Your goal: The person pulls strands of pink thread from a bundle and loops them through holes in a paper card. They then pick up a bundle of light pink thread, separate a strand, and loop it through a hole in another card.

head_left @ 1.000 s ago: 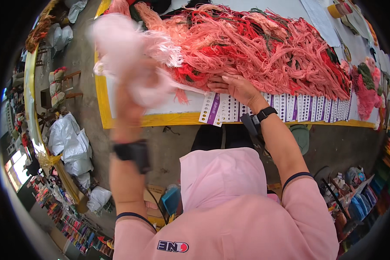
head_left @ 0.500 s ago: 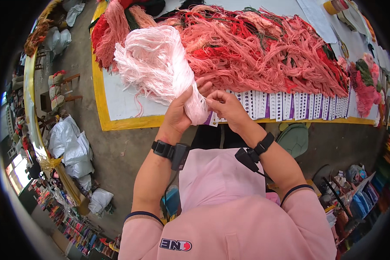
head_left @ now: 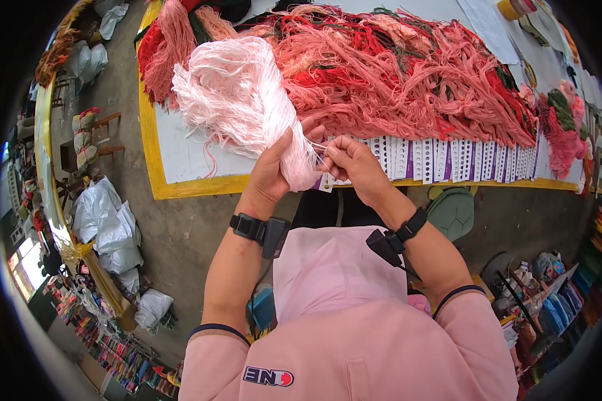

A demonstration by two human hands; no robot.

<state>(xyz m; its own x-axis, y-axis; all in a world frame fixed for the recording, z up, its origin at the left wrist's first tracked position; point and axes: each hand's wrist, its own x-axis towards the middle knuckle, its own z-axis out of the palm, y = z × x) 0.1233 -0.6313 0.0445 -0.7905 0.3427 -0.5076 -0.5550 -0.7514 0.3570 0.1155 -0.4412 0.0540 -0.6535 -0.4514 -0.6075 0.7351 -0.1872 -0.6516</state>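
Observation:
A thick hank of pale pink yarn lies on the white table, its narrow looped end hanging at the near edge. My left hand is wrapped round that end, the thumb on top and the fingertips showing on its right side. Close beside it, my right hand pinches a few thin strands drawn out from the hank. Behind both hands spreads a big heap of coral pink, red and dark green yarn.
Perforated white cards line the table's yellow front edge. A pink and green yarn bunch sits at the right. A green seat stands below the edge; white sacks lie on the floor at left.
My right hand has shifted slightly, and the strands between it and the hank now show pulled out and taut. My left hand keeps its hold on the hank.

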